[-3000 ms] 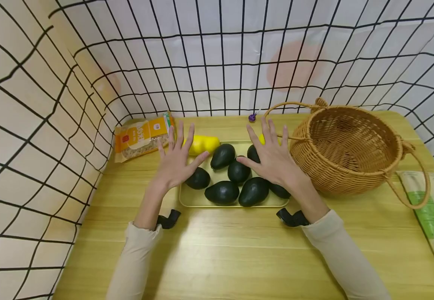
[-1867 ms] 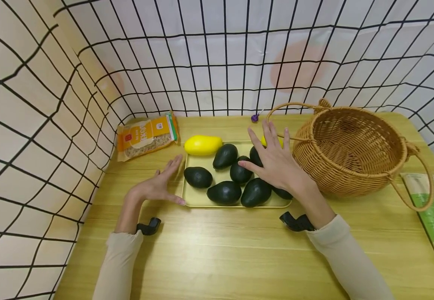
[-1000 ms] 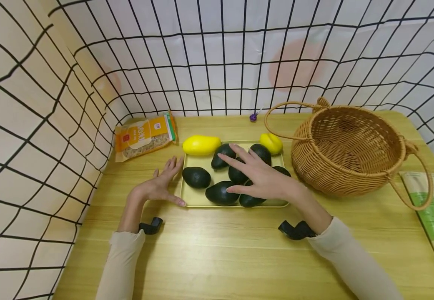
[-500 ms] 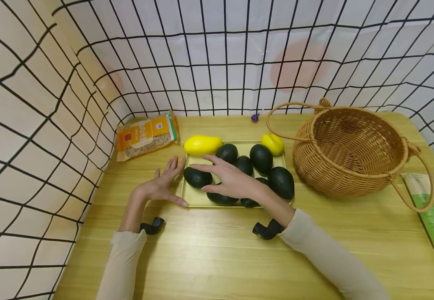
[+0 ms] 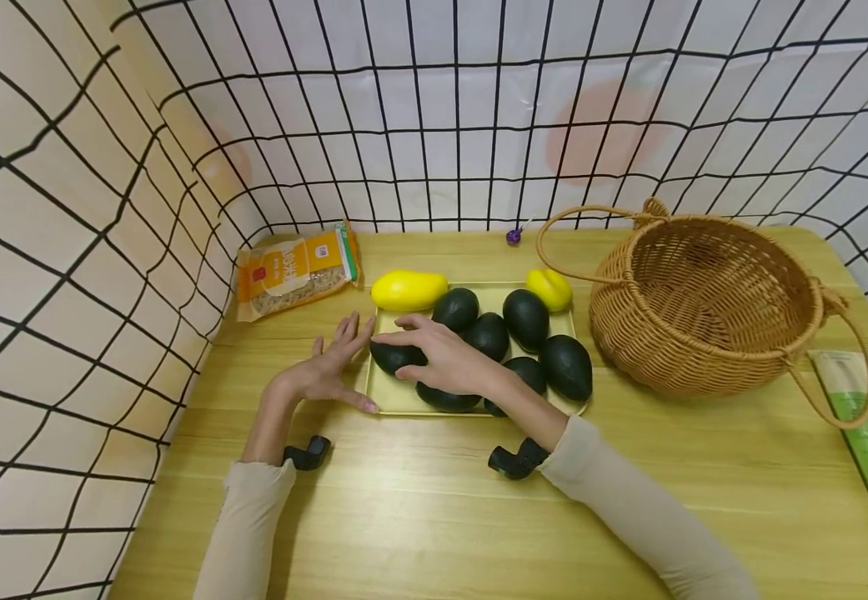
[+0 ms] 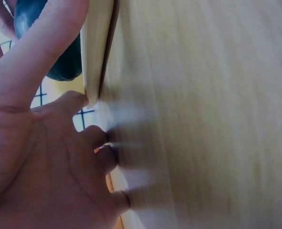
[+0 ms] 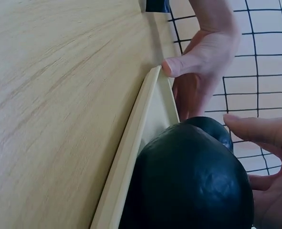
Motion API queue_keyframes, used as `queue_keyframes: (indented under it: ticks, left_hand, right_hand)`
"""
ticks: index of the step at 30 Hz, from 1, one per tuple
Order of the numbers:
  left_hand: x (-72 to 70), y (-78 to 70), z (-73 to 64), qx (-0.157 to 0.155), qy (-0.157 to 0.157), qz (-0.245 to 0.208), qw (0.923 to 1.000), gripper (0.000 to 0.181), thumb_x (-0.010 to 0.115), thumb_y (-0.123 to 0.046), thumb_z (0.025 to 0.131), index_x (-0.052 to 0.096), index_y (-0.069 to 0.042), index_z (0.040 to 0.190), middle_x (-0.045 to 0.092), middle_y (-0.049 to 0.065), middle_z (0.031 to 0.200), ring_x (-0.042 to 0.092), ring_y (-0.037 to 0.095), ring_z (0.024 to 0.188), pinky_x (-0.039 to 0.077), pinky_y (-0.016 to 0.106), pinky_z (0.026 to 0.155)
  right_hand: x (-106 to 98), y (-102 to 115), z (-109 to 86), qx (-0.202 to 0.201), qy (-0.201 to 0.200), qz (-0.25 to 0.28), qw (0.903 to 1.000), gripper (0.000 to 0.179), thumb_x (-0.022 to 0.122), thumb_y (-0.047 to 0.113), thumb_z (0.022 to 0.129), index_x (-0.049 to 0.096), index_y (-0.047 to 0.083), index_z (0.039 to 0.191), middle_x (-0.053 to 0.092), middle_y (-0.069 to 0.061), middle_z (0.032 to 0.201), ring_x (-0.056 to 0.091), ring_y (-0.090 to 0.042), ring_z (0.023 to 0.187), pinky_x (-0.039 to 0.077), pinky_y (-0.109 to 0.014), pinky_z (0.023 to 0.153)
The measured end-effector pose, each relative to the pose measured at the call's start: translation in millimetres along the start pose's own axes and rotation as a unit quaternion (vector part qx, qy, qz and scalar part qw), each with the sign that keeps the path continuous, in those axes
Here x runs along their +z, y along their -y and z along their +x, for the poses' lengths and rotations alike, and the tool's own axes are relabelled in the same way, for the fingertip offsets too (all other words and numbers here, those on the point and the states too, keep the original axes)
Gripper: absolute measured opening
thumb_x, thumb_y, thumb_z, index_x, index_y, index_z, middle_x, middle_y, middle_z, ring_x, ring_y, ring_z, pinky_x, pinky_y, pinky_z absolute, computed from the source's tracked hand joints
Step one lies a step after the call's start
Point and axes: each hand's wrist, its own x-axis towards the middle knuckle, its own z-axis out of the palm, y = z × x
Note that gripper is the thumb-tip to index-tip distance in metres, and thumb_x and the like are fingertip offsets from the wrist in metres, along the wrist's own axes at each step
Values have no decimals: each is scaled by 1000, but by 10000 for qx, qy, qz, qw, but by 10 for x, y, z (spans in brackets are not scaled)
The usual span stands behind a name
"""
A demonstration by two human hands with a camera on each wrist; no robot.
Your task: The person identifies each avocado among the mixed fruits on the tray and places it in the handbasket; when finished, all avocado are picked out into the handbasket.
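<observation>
Several dark green avocados lie in a shallow pale yellow tray [image 5: 554,410], with a long yellow fruit [image 5: 408,290] and a lobed yellow one [image 5: 549,289] along its far side. My right hand [image 5: 444,354] reaches across the tray, spread over the leftmost avocado [image 5: 394,358]. Its index finger crosses the top of that avocado and its thumb tip is right at the near side. In the right wrist view a nearer avocado [image 7: 193,186] hides part of it. My left hand [image 5: 321,371] rests at the tray's left side, fingers spread, thumb at the near corner.
A wicker basket [image 5: 704,367] with two looped handles stands right of the tray. An orange bag of grain [image 5: 298,271] lies at the back left, a purple lollipop [image 5: 514,237] at the back. A green-and-white packet [image 5: 865,417] lies far right. Black wire grid surrounds the table.
My left hand has gone from over the tray to its left side. My right hand has swept left from the tray's right side and down over the leftmost avocado, thumb and fingers drawing closer.
</observation>
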Motion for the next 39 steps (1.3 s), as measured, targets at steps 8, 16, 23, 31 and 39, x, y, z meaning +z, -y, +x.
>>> queue_keyframes:
  ticks: [8,16,23,31,39]
  left_hand:
    - [4,6,5,-68,6,25,10000,135,91,-41,77,-7,-15,167,-29,20,169,-29,38,157,-19,72,121]
    - [8,6,28,-53,66,35,10000,135,91,-40,78,-9,-16,167,-31,20,168,-31,38,156,-19,72,120]
    - [-1,-1,22,-97,82,51,9999,136,91,-41,77,-9,-17,167,-31,18,168,-31,37,156,-20,71,121]
    - [-1,16,46,-72,80,34,9999,137,91,-41,77,-9,-16,167,-32,18,168,-31,37,156,-20,71,120]
    - [0,21,44,-87,42,134,9999,137,91,-41,77,-10,-16,166,-30,20,168,-30,39,157,-19,72,121]
  right_hand:
    - [56,29,40,61,-7,-148,9999,53,69,14,100,55,17,151,40,-23,161,43,-41,147,39,-61,119]
    - [106,35,87,227,-89,-316,9992,49,70,13,99,60,14,146,50,-19,153,50,-36,139,43,-53,118]
    - [109,46,93,252,-129,-377,9989,47,70,14,99,61,13,145,53,-17,149,52,-35,135,44,-50,118]
    - [99,21,67,152,-392,-277,9987,47,68,11,100,60,12,146,50,-19,153,47,-36,140,41,-52,120]
    - [-189,45,-99,-11,-941,70,9955,48,70,15,99,61,14,146,52,-17,151,49,-36,140,41,-55,118]
